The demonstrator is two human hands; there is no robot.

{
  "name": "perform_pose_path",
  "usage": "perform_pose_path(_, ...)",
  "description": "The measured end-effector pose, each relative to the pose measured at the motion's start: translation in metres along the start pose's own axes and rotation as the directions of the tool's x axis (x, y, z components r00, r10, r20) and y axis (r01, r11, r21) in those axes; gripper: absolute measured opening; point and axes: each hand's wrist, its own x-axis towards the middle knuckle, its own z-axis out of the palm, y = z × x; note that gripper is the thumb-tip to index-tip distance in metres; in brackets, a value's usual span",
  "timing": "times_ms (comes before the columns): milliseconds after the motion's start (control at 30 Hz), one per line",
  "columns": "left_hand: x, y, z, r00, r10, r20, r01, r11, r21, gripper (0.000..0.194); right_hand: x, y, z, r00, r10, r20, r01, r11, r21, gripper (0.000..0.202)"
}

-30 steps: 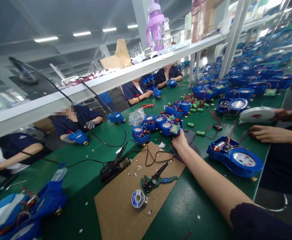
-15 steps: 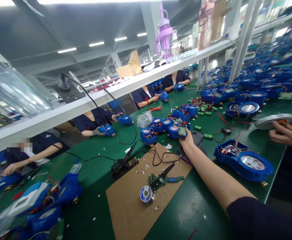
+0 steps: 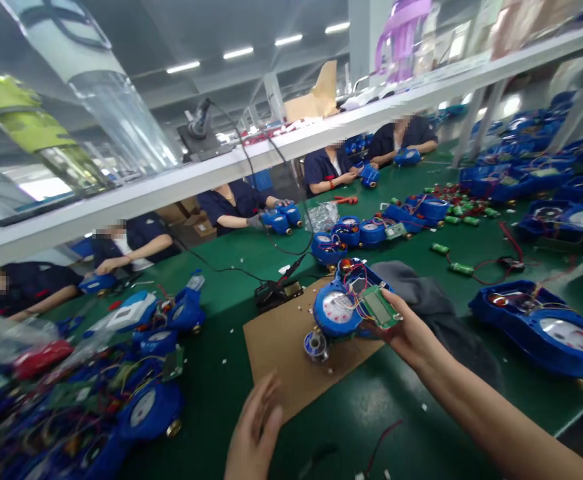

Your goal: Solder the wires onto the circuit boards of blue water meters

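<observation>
A blue water meter (image 3: pixel 338 308) with a round dial and loose wires is in my right hand (image 3: pixel 405 331), held above the cardboard sheet. The fingers close around its end beside a small green circuit board (image 3: pixel 380 307) with a display, which is wired to the meter. Lower down, my left hand (image 3: pixel 256 430) is off the table with nothing in it, thumb and fingers apart. A solder spool (image 3: pixel 316 346) stands on the cardboard (image 3: pixel 266 343) below the meter. Behind it a soldering iron (image 3: pixel 294 270) rests at its dark stand (image 3: pixel 276 293).
A grey cloth (image 3: pixel 421 300) lies behind my right hand, with another open blue meter (image 3: pixel 546 327) to the right. Blue meters and boards (image 3: pixel 136 400) crowd the left. A shelf (image 3: pixel 221 157) with bottles crosses above. Several co-workers sit opposite; a black cable (image 3: pixel 216 267) trails over the table.
My right hand has lifted the blue meter from the row and brought it nearer, over the cardboard. My left hand has come into view. The view has swung left; another person's hands have left it.
</observation>
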Motion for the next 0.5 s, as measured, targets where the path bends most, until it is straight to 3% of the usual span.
perform_pose_path(67,0.017,0.009,-0.004,0.995,0.087,0.053,-0.078,0.987,-0.141,0.070,-0.018,0.024,0.024,0.980,0.175,0.096,-0.165,0.981,-0.105,0.030)
perform_pose_path(133,0.023,0.013,-0.014,0.985,0.064,0.157,-0.020,0.963,-0.270,0.071,-0.027,0.051,0.045,0.923,0.348,0.164,-0.316,0.929,-0.195,0.030)
perform_pose_path(200,0.016,0.009,-0.026,0.986,0.019,0.166,0.050,0.913,-0.404,0.072,-0.031,0.078,0.062,0.855,0.479,0.200,-0.422,0.866,-0.267,0.029)
perform_pose_path(300,-0.006,-0.010,-0.043,0.995,-0.097,0.003,0.084,0.848,-0.523,0.076,-0.033,0.114,0.078,0.761,0.583,0.285,-0.445,0.789,-0.424,0.034)
perform_pose_path(400,-0.026,-0.032,-0.056,0.961,-0.208,-0.181,0.060,0.799,-0.599,0.070,-0.036,0.137,0.086,0.654,0.629,0.421,-0.349,0.744,-0.569,0.041)
perform_pose_path(500,-0.039,-0.044,-0.065,0.933,-0.243,-0.265,0.010,0.755,-0.656,0.066,-0.036,0.146,0.091,0.533,0.675,0.511,-0.305,0.716,-0.628,0.046)
